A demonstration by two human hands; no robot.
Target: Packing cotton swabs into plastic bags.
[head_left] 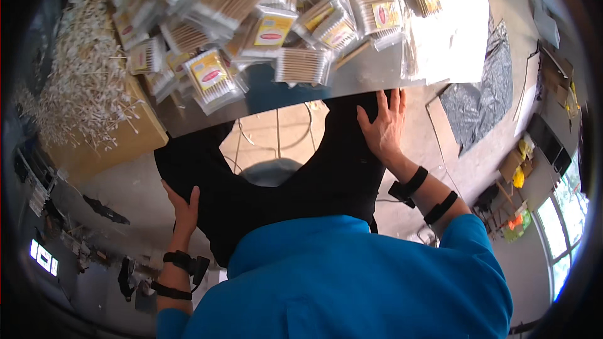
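The small clear bags of cotton swabs (214,78) lie in a messy heap on the counter (270,93), many with a yellow label and a red oval. They should be light and a bit bendy, with slick plastic outside and thin sticks inside that may snap if squeezed hard. The two sides of a bag look like a good place to hold it — pulling a low one could make the pile slide. The front bags lie near the counter's edge, so a bump might tip one off. A shiny strip of counter shows at the front middle, and that looks like the easiest way in. The right hand (384,132) lies on the leg of the black trousers (342,188), fingers spread, tips by the counter's edge, holding nothing. The left hand (183,210) rests on the other leg, thumb away from the fingers — nothing in it either. At the left, a big heap of loose cotton swabs (88,69) sits on a tan wooden board (135,135). Far right is a crinkly grey plastic sheet (483,94).
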